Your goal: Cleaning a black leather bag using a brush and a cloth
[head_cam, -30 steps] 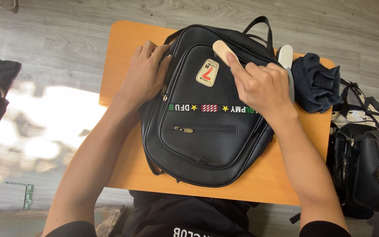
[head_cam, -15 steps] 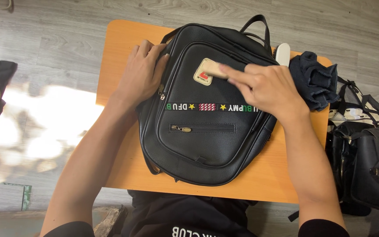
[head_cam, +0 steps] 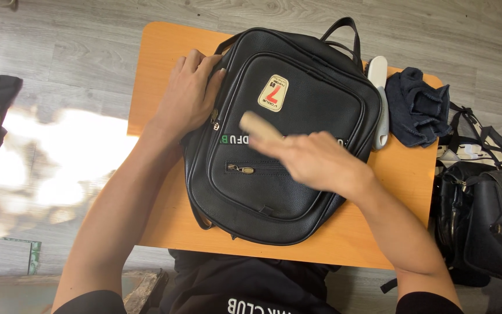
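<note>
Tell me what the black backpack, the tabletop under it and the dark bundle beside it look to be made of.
Black backpack: leather or imitation leather, by its fine pebbled grain and dull sheen; the zipper pulls look like brass-toned metal.
Tabletop: smooth orange-brown surface with a matte finish, likely laminate or varnished wood; no grain shows.
Dark bundle: soft woven cloth, dark blue, crumpled into folds, with a frayed-looking edge, possibly denim.

The right hand [head_cam: 315, 163] and the tan block [head_cam: 260, 127] it holds are motion-blurred, hiding part of the backpack's [head_cam: 286, 192] front lettering; the right edge crops another black bag [head_cam: 489, 221].
</note>
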